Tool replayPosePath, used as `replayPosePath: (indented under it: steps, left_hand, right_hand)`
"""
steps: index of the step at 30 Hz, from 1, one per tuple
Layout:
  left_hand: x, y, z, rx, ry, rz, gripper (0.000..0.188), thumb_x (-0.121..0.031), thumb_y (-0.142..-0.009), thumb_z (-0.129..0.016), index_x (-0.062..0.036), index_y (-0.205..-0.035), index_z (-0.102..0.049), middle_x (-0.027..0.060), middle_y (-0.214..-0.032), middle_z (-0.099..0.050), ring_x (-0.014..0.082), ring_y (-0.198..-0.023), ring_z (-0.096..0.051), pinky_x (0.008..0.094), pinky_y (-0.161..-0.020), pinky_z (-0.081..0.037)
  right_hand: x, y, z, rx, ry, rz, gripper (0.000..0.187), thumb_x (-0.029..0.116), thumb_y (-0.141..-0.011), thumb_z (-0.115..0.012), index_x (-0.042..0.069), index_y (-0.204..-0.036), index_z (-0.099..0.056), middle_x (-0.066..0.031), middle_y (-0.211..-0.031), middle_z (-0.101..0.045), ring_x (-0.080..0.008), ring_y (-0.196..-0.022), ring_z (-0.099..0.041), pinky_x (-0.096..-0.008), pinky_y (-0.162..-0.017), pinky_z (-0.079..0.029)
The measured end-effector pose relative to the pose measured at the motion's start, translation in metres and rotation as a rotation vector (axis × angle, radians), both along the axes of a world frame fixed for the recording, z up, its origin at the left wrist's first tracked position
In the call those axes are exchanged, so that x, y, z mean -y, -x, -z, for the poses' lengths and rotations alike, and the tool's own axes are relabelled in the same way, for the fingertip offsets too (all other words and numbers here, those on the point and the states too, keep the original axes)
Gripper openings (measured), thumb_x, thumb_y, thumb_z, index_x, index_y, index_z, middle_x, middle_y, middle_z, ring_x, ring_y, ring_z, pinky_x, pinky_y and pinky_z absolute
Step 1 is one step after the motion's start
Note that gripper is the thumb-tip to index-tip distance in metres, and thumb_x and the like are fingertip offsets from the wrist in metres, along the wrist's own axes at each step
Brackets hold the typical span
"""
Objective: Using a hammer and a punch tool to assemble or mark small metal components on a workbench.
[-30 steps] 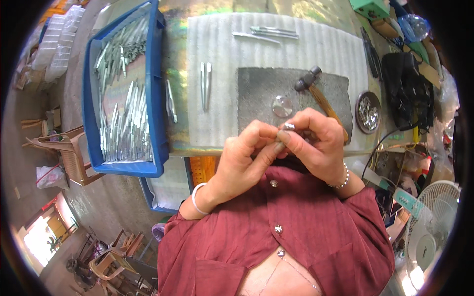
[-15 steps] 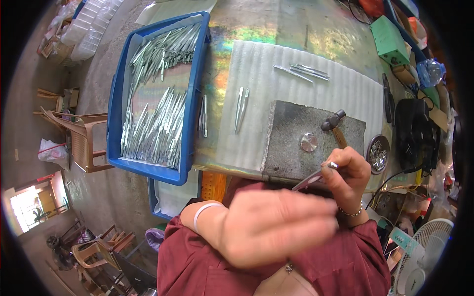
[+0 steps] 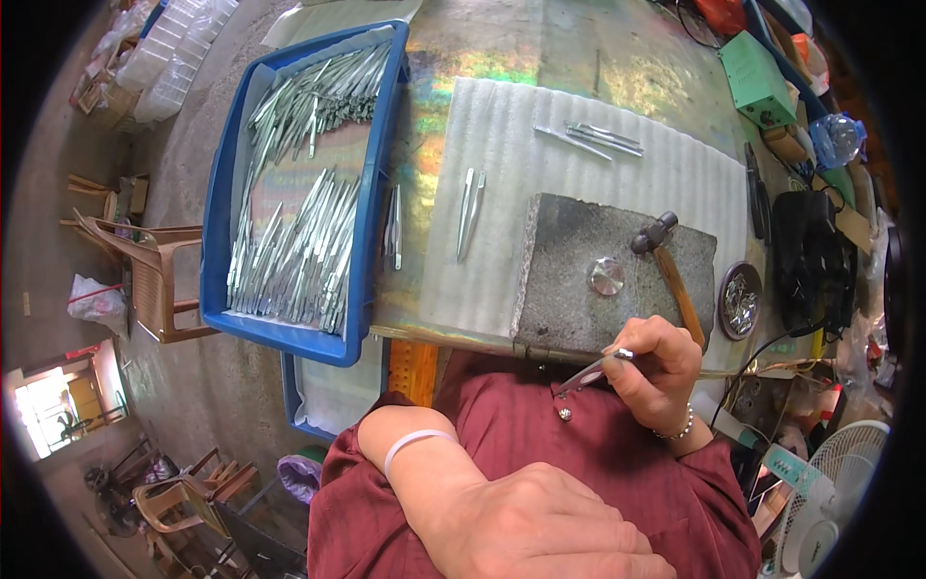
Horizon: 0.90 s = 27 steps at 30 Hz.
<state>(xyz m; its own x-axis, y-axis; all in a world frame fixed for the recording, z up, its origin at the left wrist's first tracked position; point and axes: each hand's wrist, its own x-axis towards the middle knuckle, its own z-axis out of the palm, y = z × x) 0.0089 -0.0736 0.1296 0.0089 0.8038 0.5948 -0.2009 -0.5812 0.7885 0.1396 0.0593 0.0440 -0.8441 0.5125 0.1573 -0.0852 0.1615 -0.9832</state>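
My right hand (image 3: 658, 372) is closed, pinching a pair of metal tweezers (image 3: 584, 377) by one end between thumb and finger, just off the near edge of the table. Low in front of my body, my left hand (image 3: 540, 529) shows its back, with a white band (image 3: 413, 442) round the forearm. The lower edge cuts its fingers off, so their pose is unclear. Beyond the right hand lies a dark stone block (image 3: 569, 309), bearing a round metal disc (image 3: 607, 277) and a hammer (image 3: 675, 280) with a wooden handle.
A blue tray (image 3: 207, 261) holds many tweezers (image 3: 294, 256) at left. More tweezers (image 3: 470, 214) lie on a white foam sheet (image 3: 502, 116). A bowl of small metal parts (image 3: 740, 301) stands right of the block. A green box (image 3: 755, 79) and a fan (image 3: 839, 502) are farther right.
My left hand has dropped toward my body, away from the right hand. The right hand, still pinching the tweezers, has moved slightly nearer and left, uncovering the hammer's handle.
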Motion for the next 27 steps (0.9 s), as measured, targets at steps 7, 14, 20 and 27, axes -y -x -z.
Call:
replayPosePath:
  steps: [7, 14, 20, 27]
  left_hand:
    - [0.011, 0.008, 0.055, -0.112, 0.612, -0.626, 0.035, 0.007, -0.079, -0.054, 0.0068, -0.115, -0.055, 0.0171, -0.105, -0.061, 0.0228, -0.097, -0.060, 0.0307, -0.084, -0.049]
    - [0.007, -0.001, 0.095, -0.108, 0.748, -0.499, 0.028, 0.000, -0.083, -0.064, 0.0030, -0.110, -0.058, 0.0127, -0.092, -0.067, 0.0191, -0.081, -0.068, 0.0271, -0.070, -0.054]
    - [0.007, -0.006, 0.101, -0.117, 0.738, -0.454, 0.020, -0.001, -0.084, -0.063, 0.0016, -0.104, -0.060, 0.0131, -0.087, -0.067, 0.0185, -0.076, -0.068, 0.0268, -0.065, -0.053]
    - [-0.003, -0.001, 0.097, -0.177, 0.761, -0.417, 0.012, -0.003, -0.085, -0.062, 0.0011, -0.096, -0.060, 0.0123, -0.077, -0.066, 0.0191, -0.066, -0.066, 0.0273, -0.058, -0.051]
  right_hand:
    - [0.005, 0.010, 0.009, -0.053, 0.203, -0.019, 0.009, -0.001, -0.078, -0.066, -0.001, -0.079, -0.058, -0.0041, -0.067, -0.061, -0.0058, -0.055, -0.055, -0.0215, -0.049, -0.040]
    - [0.003, 0.016, 0.021, -0.006, 0.213, -0.039, 0.014, 0.002, -0.083, -0.065, 0.001, -0.076, -0.053, -0.0012, -0.063, -0.060, -0.0023, -0.057, -0.058, -0.0175, -0.047, -0.043]
    - [0.010, 0.010, 0.021, -0.008, 0.219, 0.013, 0.013, 0.001, -0.084, -0.064, 0.000, -0.078, -0.053, -0.0018, -0.064, -0.061, -0.0038, -0.058, -0.059, -0.0180, -0.049, -0.046]
    - [0.004, 0.009, 0.013, 0.069, 0.271, 0.004, 0.011, 0.001, -0.085, -0.062, -0.002, -0.079, -0.053, -0.0033, -0.064, -0.061, -0.0052, -0.058, -0.060, -0.0189, -0.049, -0.048]
